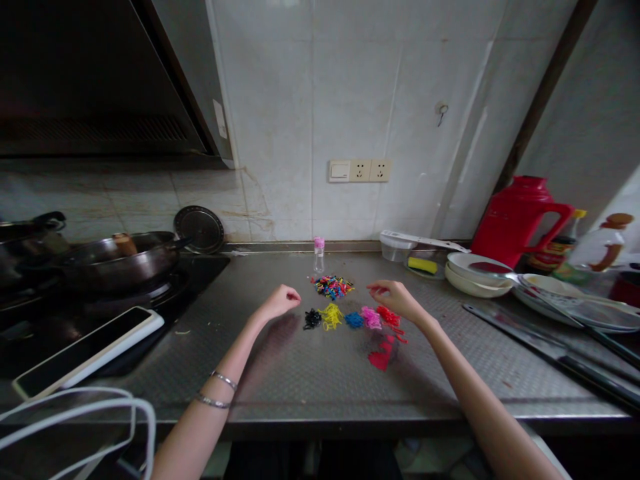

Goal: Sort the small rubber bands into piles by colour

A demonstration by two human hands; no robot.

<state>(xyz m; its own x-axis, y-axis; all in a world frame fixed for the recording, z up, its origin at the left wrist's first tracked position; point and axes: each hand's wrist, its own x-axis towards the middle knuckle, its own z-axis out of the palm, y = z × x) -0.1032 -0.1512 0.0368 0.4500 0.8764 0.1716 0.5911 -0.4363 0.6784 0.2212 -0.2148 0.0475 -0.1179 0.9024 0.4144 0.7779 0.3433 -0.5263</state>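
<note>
My left hand [281,301] hovers left of the piles, its fingers pinched together. Across from it, my right hand [395,297] is above the red rubber bands [389,316], fingers curled towards the thumb. Anything held in either hand is too small to make out. Between them lies a heap of mixed-colour bands [333,287]. Nearer me, sorted small piles form a row: black bands [313,319], yellow bands [331,316], blue bands [355,321] and pink bands [371,317], with the red at the right. A red heart-shaped piece [381,356] lies in front.
Behind the heap stands a small clear bottle with a pink cap [319,255]. Bowls [475,275], a yellow sponge [423,265], a knife [520,333] and a red thermos [515,220] are at right. A pan [125,263] and a white device [90,353] are at left.
</note>
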